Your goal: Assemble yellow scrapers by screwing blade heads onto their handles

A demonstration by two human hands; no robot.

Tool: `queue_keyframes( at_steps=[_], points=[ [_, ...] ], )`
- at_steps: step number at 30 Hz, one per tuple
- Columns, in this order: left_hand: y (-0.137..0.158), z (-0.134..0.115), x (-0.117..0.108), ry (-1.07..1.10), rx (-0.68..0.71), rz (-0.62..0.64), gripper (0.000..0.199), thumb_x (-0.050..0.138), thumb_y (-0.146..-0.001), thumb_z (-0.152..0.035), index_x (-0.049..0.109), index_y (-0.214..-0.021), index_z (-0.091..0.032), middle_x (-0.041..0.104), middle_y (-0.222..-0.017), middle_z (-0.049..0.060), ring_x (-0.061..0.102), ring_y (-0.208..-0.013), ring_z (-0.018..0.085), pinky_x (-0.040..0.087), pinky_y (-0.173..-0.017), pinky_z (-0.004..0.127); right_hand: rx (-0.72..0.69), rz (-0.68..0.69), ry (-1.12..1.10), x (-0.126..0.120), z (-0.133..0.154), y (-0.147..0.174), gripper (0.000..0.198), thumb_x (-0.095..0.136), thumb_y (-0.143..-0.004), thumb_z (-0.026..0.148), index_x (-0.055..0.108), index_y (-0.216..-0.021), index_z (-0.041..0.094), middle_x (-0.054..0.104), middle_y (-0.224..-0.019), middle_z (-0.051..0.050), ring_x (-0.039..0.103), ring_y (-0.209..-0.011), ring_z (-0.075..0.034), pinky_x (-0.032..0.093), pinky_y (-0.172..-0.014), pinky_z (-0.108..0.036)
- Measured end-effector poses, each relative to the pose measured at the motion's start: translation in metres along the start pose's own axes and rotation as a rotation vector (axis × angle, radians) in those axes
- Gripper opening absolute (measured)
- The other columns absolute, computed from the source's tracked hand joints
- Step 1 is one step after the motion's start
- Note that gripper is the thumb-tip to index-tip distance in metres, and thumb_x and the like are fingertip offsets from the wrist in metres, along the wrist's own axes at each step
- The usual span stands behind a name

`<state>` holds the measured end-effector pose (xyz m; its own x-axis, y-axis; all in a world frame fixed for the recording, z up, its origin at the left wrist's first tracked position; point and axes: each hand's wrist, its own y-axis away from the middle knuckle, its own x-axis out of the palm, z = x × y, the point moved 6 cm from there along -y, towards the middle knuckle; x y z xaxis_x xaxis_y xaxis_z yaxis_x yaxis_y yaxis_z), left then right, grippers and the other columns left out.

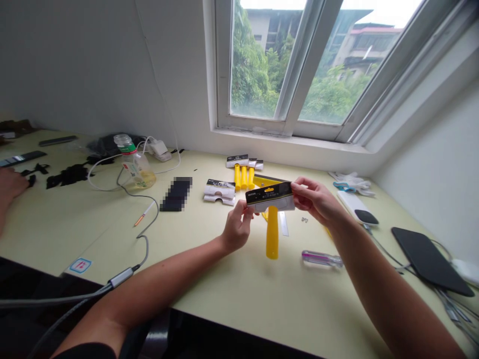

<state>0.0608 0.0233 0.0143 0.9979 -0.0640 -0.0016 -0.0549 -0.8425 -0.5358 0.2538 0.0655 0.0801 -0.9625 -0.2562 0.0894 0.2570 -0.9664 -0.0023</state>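
Between my two hands is a yellow-handled scraper with a black-and-white card sleeve across its head, handle hanging down above the table. My left hand pinches the sleeve's left end, and my right hand grips its right end between thumb and fingers. The card hides the scraper's head. Just behind it lies a yellow piece with a dark edge, partly covered. A thin metal blade rests below the card, with small screws to its right. A screwdriver lies near my right forearm.
Several sleeved yellow scrapers lie toward the window, beside folded card sleeves. A bottle and cables stand left; a white device, gloves and black tablet-like slab lie right. Another person's hand is at far left.
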Motion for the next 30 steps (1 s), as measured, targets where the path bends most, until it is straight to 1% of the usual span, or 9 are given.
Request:
queue_keyframes(
  at_steps=[5, 8, 11, 13, 16, 20, 23, 26, 30],
  points=[
    [0.002, -0.005, 0.000, -0.064, 0.085, 0.024, 0.017, 0.042, -0.098, -0.036, 0.050, -0.098, -0.022, 0.065, -0.087, 0.005, 0.061, -0.079, 0.018, 0.049, -0.073, 0.032, -0.020, -0.030, -0.023, -0.005, 0.004, 0.001, 0.034, 0.080, -0.070, 0.040, 0.053, -0.070, 0.018, 0.050, -0.050, 0.005, 0.041, -0.042, -0.006, 0.024, -0.041, -0.019],
    [0.005, -0.015, 0.002, -0.142, 0.208, 0.049, 0.012, 0.041, -0.099, -0.028, 0.051, -0.101, -0.022, 0.065, -0.091, 0.006, 0.061, -0.082, 0.018, 0.049, -0.073, 0.032, -0.044, -0.026, -0.011, -0.007, 0.006, 0.001, 0.033, 0.079, -0.071, 0.038, 0.054, -0.069, 0.018, 0.051, -0.049, 0.005, 0.042, -0.042, -0.006, 0.026, -0.041, -0.019],
    [0.009, -0.025, 0.006, -0.203, 0.339, 0.093, 0.013, 0.042, -0.097, -0.022, 0.054, -0.102, -0.021, 0.065, -0.091, 0.007, 0.060, -0.084, 0.019, 0.048, -0.077, 0.035, -0.091, -0.001, 0.093, -0.004, 0.011, 0.003, 0.033, 0.078, -0.072, 0.040, 0.056, -0.069, 0.017, 0.054, -0.049, 0.003, 0.045, -0.044, -0.007, 0.032, -0.043, -0.020],
    [0.011, -0.029, 0.010, -0.218, 0.390, 0.146, 0.017, 0.042, -0.097, -0.021, 0.057, -0.104, -0.020, 0.066, -0.091, 0.008, 0.059, -0.082, 0.020, 0.047, -0.077, 0.037, -0.142, -0.016, 0.200, -0.001, 0.016, 0.006, 0.034, 0.077, -0.073, 0.043, 0.056, -0.071, 0.017, 0.059, -0.053, 0.001, 0.047, -0.045, -0.008, 0.036, -0.045, -0.022],
    [0.013, -0.030, 0.017, -0.257, 0.423, 0.261, 0.021, 0.044, -0.095, -0.021, 0.061, -0.108, -0.020, 0.069, -0.091, 0.010, 0.057, -0.080, 0.022, 0.046, -0.077, 0.040, -0.227, -0.077, 0.299, -0.002, 0.029, 0.012, 0.032, 0.074, -0.076, 0.044, 0.057, -0.073, 0.017, 0.063, -0.056, 0.000, 0.051, -0.047, -0.009, 0.040, -0.046, -0.023],
    [0.021, -0.033, 0.028, -0.238, 0.454, 0.399, 0.023, 0.047, -0.091, -0.018, 0.062, -0.108, -0.020, 0.071, -0.092, 0.011, 0.058, -0.084, 0.024, 0.046, -0.078, 0.044, -0.346, -0.184, 0.262, -0.019, 0.047, 0.017, 0.028, 0.073, -0.079, 0.042, 0.058, -0.077, 0.018, 0.064, -0.056, 0.000, 0.061, -0.053, -0.012, 0.048, -0.051, -0.024],
    [0.023, -0.035, 0.028, -0.214, 0.447, 0.375, 0.020, 0.047, -0.091, -0.018, 0.061, -0.105, -0.019, 0.069, -0.085, 0.011, 0.057, -0.074, 0.022, 0.047, -0.071, 0.041, -0.453, -0.318, 0.142, -0.038, 0.057, 0.021, 0.029, 0.074, -0.078, 0.042, 0.056, -0.078, 0.020, 0.069, -0.063, -0.001, 0.064, -0.052, -0.013, 0.052, -0.050, -0.025],
    [0.020, -0.032, 0.024, -0.268, 0.413, 0.340, 0.019, 0.049, -0.090, -0.020, 0.063, -0.102, -0.019, 0.068, -0.082, 0.010, 0.056, -0.067, 0.021, 0.047, -0.071, 0.043, -0.537, -0.416, 0.065, -0.046, 0.062, 0.024, 0.029, 0.074, -0.078, 0.042, 0.054, -0.080, 0.021, 0.069, -0.062, 0.000, 0.063, -0.048, -0.013, 0.053, -0.049, -0.026],
    [0.020, -0.028, 0.027, -0.313, 0.448, 0.476, 0.029, 0.050, -0.086, -0.019, 0.065, -0.110, -0.020, 0.070, -0.086, 0.011, 0.058, -0.068, 0.022, 0.049, -0.071, 0.045, -0.556, -0.384, 0.105, -0.033, 0.063, 0.025, 0.030, 0.072, -0.079, 0.044, 0.053, -0.081, 0.021, 0.066, -0.060, 0.003, 0.064, -0.048, -0.014, 0.055, -0.049, -0.027]
  ],
)
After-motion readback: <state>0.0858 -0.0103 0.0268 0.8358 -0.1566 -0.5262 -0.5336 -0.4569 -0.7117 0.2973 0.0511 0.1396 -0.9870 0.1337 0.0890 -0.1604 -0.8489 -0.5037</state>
